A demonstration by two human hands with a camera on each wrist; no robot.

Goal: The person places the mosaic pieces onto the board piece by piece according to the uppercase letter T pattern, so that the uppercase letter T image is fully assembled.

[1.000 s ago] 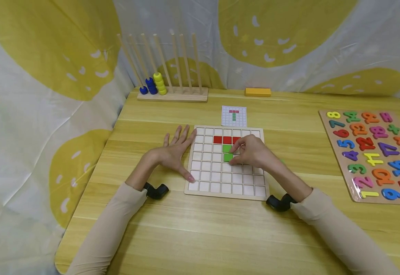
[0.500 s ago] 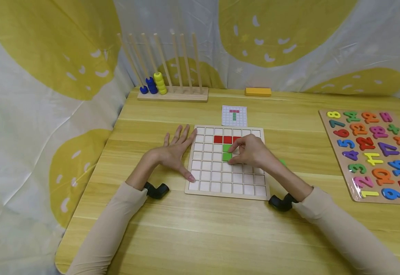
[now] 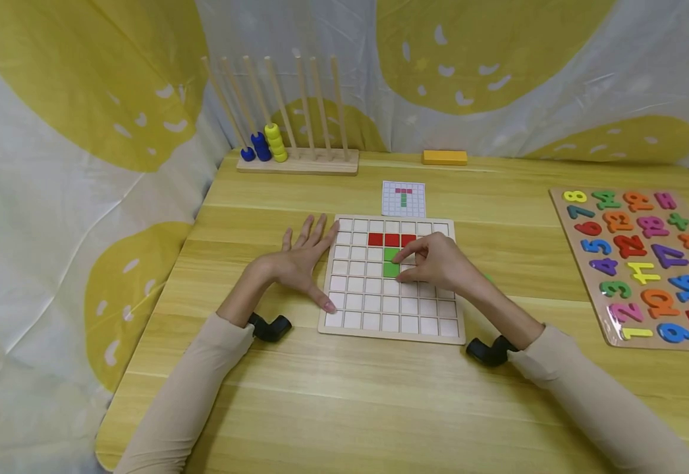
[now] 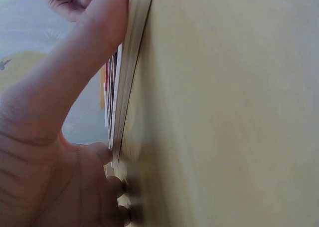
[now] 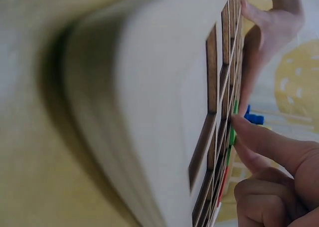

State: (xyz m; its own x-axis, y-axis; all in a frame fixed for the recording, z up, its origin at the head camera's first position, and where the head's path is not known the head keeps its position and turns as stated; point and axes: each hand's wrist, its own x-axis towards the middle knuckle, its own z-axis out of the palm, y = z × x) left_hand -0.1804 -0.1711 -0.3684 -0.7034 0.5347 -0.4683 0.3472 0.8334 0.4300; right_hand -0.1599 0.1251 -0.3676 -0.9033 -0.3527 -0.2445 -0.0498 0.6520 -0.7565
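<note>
A wooden grid board (image 3: 392,338) with white cells lies on the table. It bears a row of red tiles (image 3: 392,240) and two green tiles in line below their middle, the upper green tile (image 3: 390,253) and the lower green tile (image 3: 390,270). My right hand (image 3: 436,263) has thumb and index finger at the lower green tile, pinching it by its edges; the right wrist view shows the thumb (image 5: 264,139) right at the green. With fingers spread, my left hand (image 3: 300,266) rests along the board's left edge, thumb on the bottom left corner.
Behind the board lies a pattern card (image 3: 388,207) with a red and green T. A bead stacker (image 3: 297,166) and an orange block (image 3: 444,157) stand at the back. A number puzzle (image 3: 605,322) lies right. Part of another green piece (image 3: 489,277) shows beside my right forearm.
My right wrist has shifted slightly right, and the right thumb has slid a little to the right at the lower green tile. My left hand keeps its place on the board.
</note>
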